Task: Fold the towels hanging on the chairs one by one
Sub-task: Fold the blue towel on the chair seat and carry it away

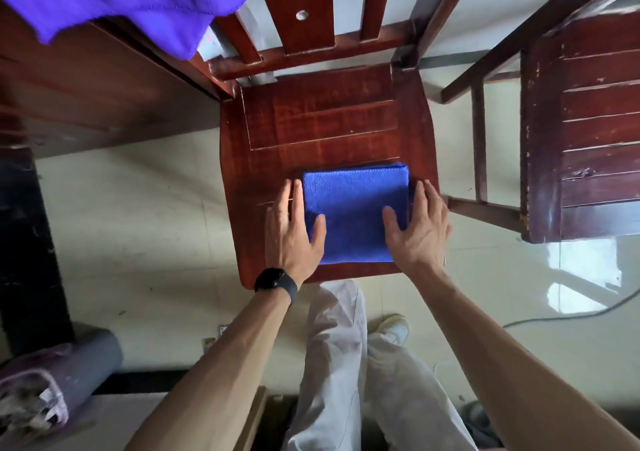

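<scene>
A blue towel, folded into a neat square, lies on the front part of the red-brown wooden chair seat. My left hand lies flat against the towel's left edge, thumb resting on top of the cloth. My right hand lies flat against the right edge, thumb also on the cloth. Both hands have straight fingers. A purple towel hangs at the top left over the back of another chair.
A second, darker wooden chair stands to the right, close to the first. A dark wooden table or cabinet is at the left. A rolled grey mat lies at the bottom left. A cable runs over the tiled floor.
</scene>
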Tool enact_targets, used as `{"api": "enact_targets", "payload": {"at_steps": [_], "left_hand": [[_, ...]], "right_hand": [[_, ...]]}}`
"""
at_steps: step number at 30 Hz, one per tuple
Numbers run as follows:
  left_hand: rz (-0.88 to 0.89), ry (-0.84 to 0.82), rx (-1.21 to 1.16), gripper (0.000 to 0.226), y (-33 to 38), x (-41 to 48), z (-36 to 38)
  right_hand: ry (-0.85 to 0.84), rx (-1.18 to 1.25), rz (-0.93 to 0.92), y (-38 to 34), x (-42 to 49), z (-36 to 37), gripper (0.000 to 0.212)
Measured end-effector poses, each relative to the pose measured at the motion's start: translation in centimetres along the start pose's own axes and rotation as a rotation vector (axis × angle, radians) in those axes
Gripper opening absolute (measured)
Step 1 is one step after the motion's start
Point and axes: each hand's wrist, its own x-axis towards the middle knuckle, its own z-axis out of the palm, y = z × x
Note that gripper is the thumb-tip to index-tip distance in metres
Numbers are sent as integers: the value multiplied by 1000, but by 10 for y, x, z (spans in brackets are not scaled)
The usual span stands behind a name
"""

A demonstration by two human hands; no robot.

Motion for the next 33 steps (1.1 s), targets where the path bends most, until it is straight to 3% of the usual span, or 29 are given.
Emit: {"api": "enact_targets", "payload": {"at_steps": [2, 6, 10, 14, 19, 23, 27, 33], "left_hand": [[-169, 38, -206, 49, 6, 0, -12], [-673, -175, -586, 34, 18, 13, -22], [-828, -259, -711, 14, 16, 27, -21], [-792, -342, -761, 11, 7, 32, -28], [-745, -422, -901, 33, 9, 31, -46], [-744, -576, -1020, 31, 17, 30, -61], [-694, -681, -1055, 33, 27, 21, -80], [-577, -822, -1054, 39, 86, -10, -123]], "right_hand": [[-44, 192, 136, -3, 5, -12, 50], [-226, 308, 413, -17, 16, -31, 38], [-344, 409, 512, -19, 28, -37, 40], [-446, 505, 511, -22, 34, -44, 12], [-475, 584, 497, -15, 31, -54, 20], [-622, 726, 504, -9, 20, -69, 39], [-706, 913, 511, 7, 0, -93, 40], [-647, 1027, 474, 29, -51, -171, 45]]}}
